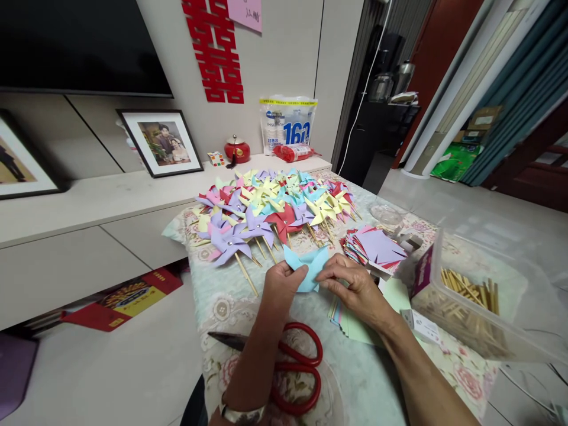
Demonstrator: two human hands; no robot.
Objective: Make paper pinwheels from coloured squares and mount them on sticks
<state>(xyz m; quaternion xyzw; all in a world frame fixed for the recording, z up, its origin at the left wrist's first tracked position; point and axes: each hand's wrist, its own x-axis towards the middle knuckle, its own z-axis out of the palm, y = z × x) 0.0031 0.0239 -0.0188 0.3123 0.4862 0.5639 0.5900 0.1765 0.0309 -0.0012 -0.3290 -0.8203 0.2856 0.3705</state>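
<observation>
Pinwheels (270,213) ahead, scissors (288,367) below

A home living room: a wall-mounted television (80,44) above a low cabinet (89,236), a framed portrait photograph (162,142), a red paper wall decoration (216,50), and a floral-clothed table (231,307).

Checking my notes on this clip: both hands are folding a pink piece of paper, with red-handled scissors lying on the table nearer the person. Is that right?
Not quite. The paper held between the left hand and right hand is light blue, not pink, as the head view shows. The red-handled scissors do lie on the table nearer the person.
</observation>
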